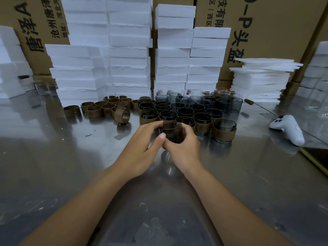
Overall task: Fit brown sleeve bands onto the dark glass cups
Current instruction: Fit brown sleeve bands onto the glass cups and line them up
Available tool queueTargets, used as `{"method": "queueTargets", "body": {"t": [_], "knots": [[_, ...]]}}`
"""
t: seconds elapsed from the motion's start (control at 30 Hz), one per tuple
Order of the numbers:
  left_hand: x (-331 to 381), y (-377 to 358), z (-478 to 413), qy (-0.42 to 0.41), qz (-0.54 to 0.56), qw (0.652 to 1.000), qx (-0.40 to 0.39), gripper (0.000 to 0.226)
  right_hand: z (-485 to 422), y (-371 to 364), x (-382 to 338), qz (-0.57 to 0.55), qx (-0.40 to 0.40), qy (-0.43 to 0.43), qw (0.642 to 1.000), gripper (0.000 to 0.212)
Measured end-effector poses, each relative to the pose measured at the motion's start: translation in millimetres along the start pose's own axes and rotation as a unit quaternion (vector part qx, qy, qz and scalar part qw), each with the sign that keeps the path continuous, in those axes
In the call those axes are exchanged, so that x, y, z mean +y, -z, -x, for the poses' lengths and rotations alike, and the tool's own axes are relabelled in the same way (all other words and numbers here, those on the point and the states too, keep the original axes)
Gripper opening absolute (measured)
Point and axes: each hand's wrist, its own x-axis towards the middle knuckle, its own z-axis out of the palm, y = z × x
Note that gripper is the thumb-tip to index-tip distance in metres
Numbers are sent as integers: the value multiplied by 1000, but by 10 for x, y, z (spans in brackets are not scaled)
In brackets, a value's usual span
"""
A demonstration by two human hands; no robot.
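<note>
Centrally, left hand (142, 145) and right hand (183, 147) curl their fingers (150, 125) round one dark glass cup (173, 133).

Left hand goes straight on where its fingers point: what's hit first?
The dark glass cup that left hand and right hand grip; past it, probably the front row of brown-banded cups.

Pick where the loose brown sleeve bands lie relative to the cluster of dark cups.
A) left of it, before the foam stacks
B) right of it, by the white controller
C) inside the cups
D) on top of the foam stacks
A: the loose brown sleeve bands sit on the table left of the cluster of dark cups, in front of the white foam stacks; none lie by the white controller.
</note>
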Motion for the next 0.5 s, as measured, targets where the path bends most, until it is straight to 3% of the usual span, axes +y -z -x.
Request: {"method": "queueTargets", "body": {"t": [0.27,0.5], "knots": [[3,17,-12,28,44,999,-13,66,30,-19,-37,-9,-32,17,999,41],[22,23,-42,40,86,995,4,56,60,-37,-56,8,-75,40,996,40]]}}
